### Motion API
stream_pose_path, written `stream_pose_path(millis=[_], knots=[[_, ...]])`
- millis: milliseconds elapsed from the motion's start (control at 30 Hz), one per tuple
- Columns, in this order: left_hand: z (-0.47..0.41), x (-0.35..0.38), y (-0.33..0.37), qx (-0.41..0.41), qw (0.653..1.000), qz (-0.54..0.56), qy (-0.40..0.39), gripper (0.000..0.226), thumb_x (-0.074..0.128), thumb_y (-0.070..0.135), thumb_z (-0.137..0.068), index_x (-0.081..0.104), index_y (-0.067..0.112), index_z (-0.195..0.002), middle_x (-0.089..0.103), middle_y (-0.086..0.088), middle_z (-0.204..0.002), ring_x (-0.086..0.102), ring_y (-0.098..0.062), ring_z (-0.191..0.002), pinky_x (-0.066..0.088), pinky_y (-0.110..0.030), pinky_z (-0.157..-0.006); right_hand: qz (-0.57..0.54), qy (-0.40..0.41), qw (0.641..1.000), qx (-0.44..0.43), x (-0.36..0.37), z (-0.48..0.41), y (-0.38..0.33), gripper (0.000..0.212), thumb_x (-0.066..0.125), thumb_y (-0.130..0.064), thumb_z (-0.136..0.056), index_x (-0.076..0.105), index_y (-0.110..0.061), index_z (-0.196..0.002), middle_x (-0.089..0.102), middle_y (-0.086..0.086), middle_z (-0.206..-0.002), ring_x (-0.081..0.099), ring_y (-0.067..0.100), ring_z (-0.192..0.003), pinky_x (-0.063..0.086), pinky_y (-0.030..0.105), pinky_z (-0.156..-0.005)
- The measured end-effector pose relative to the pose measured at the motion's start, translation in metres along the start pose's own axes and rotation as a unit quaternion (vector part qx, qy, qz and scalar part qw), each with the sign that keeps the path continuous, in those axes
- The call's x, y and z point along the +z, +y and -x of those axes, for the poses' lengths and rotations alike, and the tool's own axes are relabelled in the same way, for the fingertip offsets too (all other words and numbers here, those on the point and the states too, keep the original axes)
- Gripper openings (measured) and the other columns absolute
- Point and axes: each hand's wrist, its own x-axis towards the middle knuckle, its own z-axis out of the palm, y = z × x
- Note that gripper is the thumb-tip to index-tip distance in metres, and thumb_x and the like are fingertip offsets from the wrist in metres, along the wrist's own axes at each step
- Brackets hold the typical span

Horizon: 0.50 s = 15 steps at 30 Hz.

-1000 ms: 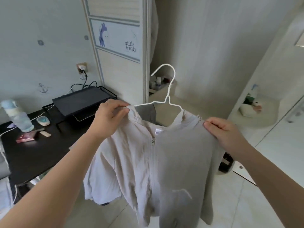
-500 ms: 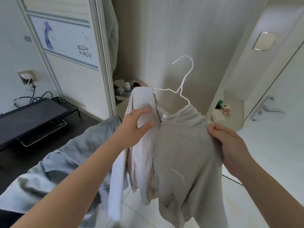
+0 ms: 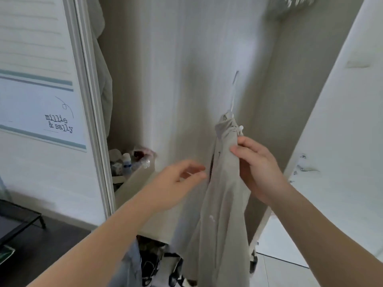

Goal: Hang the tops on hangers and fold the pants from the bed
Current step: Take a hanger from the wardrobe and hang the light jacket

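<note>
**First inspector:** What do we log as the largest surfaces?

**Second inspector:** We record a pale striped wall (image 3: 176, 79) filling the centre of the frame. A sliding wardrobe door (image 3: 41, 154) runs down the left side, printed "millie & sally". A white panel (image 3: 342, 121) takes the right side, and a dark desk (image 3: 47, 245) sits in the lower left corner.

**First inspector:** Where is the garment under task?

**Second inspector:** We find the beige zip-up top (image 3: 223, 193) at centre to lower centre. It is turned edge-on to us, draped from its hanger and reaching the bottom edge of the frame.

**First inspector:** State of the hands?

**Second inspector:** The right hand (image 3: 257, 168), right of centre, pinches the top's shoulder fabric between thumb and curled fingers. The left hand (image 3: 178, 179), left of the top, holds nothing. Its fingers are loosely spread, with the tips just beside the top's front edge. We cannot tell whether they touch it.

**First inspector:** And the hanger?

**Second inspector:** We see only the hook and neck of the white wire hanger (image 3: 234, 94), rising from the collar just above centre. It is blurred, and we cannot tell whether it has caught on anything.

**First inspector:** Smaller items?

**Second inspector:** We note shoes (image 3: 157, 264) at bottom centre and bottles (image 3: 128, 162) on a shelf left of centre.
</note>
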Motion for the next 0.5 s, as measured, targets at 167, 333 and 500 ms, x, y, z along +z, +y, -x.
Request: stream_pose_path(millis=[167, 333, 500], knots=[[-0.033, -0.053, 0.013, 0.06, 0.998, 0.001, 0.001, 0.023, 0.066, 0.043, -0.091, 0.07, 0.028, -0.109, 0.072, 0.014, -0.101, 0.065, -0.001, -0.096, 0.049, -0.015, -0.084, 0.029, 0.018, 0.999, -0.035, 0.044, -0.08, -0.022, 0.022, 0.056, -0.005, -0.097, 0.062, -0.015, -0.079, 0.061, 0.001, -0.066, 0.058, 0.01, -0.054, 0.046, 0.018, -0.046], [-0.077, -0.098, 0.032, 0.114, 0.992, -0.049, -0.01, 0.022, 0.073, 0.043, -0.087, 0.068, 0.026, -0.1, 0.071, 0.014, -0.094, 0.064, 0.001, -0.088, 0.042, -0.007, -0.069, 0.075, 0.031, 0.993, -0.082, 0.078, -0.157, -0.055, 0.022, 0.055, -0.003, -0.097, 0.055, -0.013, -0.077, 0.05, 0.006, -0.066, 0.05, 0.014, -0.056, 0.041, 0.023, -0.049], [-0.134, -0.143, 0.051, 0.152, 0.98, -0.12, 0.04, 0.023, 0.071, 0.046, -0.087, 0.065, 0.024, -0.09, 0.07, 0.01, -0.087, 0.066, -0.008, -0.086, 0.053, -0.029, -0.083, 0.106, 0.027, 0.985, -0.132, 0.104, -0.226, -0.095, 0.021, 0.059, -0.006, -0.095, 0.053, -0.014, -0.076, 0.05, 0.006, -0.066, 0.05, 0.016, -0.056, 0.045, 0.026, -0.053]])
